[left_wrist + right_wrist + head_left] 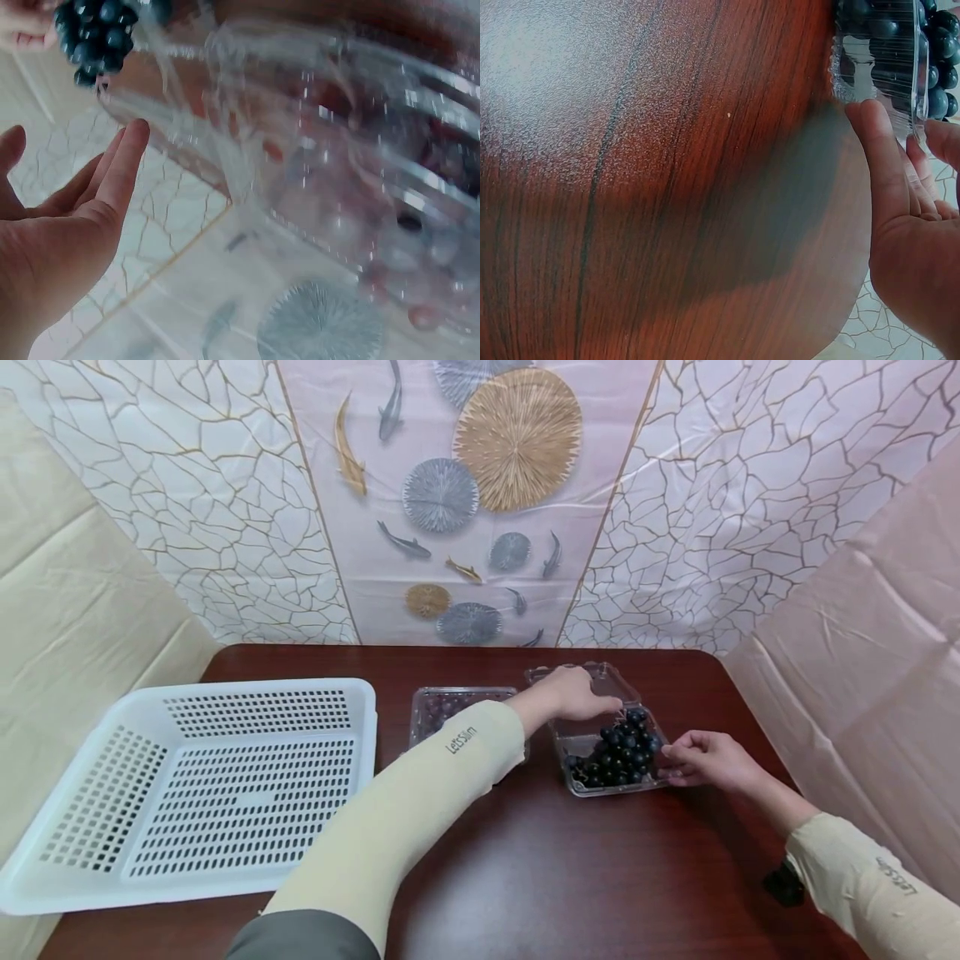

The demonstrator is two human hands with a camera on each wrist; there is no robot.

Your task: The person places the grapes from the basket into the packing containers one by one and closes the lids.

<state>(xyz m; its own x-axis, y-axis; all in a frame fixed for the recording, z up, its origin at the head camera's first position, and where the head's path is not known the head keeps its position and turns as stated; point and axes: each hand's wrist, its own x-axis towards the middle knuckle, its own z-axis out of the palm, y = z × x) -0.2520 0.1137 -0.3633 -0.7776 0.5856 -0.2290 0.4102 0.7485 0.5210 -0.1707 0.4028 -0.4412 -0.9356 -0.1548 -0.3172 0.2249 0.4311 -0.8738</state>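
A clear plastic box (600,792) stands at the right of the table, its lid (618,687) folded back behind it. Dark grapes (622,747) are heaped inside. My left hand (573,693) reaches over the opened lid, just behind the grapes; in the left wrist view its fingers are stretched out and hold nothing. At the box's right wall, my right hand (708,760) pinches the plastic between thumb and fingers, as the right wrist view shows. To the left, partly hidden by my left sleeve, sits a second clear box (468,696) with reddish grapes under its lid.
A large white slotted basket (255,800) occupies the table's left side. The dark brown tabletop (570,868) ends at a patterned back wall covering (442,560). Cloth-covered walls rise on both sides. A small black object (783,885) is by my right sleeve.
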